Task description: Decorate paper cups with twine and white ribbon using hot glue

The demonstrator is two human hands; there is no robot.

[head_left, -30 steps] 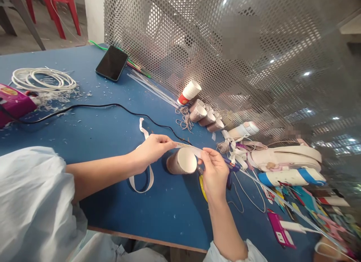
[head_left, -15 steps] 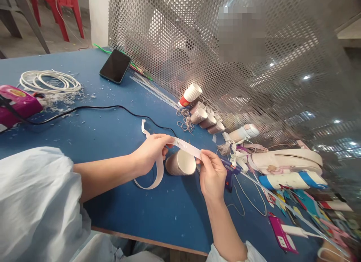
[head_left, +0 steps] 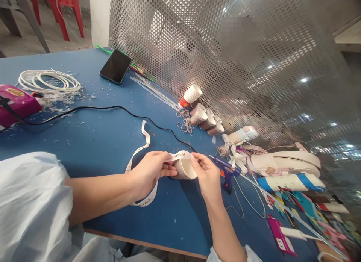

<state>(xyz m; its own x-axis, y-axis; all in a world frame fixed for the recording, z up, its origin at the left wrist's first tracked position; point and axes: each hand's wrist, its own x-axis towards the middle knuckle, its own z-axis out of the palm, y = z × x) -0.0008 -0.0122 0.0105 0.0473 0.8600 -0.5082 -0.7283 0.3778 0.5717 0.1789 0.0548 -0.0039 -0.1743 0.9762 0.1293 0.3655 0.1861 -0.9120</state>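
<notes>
A white ribbon (head_left: 180,155) with dark lettering is stretched between my two hands, just over the rim of a cup (head_left: 184,170) lying on its side or tilted. My left hand (head_left: 152,166) pinches one stretch of it, with the lower fingers by the cup's outer wall. The ribbon's tail loops around behind and below that hand onto the table. My right hand (head_left: 207,175) pinches the ribbon's other end between thumb and fingers near the cup's mouth. A blue glue gun (head_left: 227,173) lies just right of my right hand.
On the blue table (head_left: 113,134) a black cord runs across. Wrapped cups (head_left: 207,121), stacked paper cups (head_left: 190,95) and a bottle (head_left: 244,134) stand by the perforated screen. A phone (head_left: 115,65) and coiled white cord (head_left: 49,81) lie left; a pencil case (head_left: 284,160) lies right.
The ribbon between my hands has come down to the cup's rim and turned, its lettering now readable. My hands are slightly closer together. The loose tail has shifted left and lower.
</notes>
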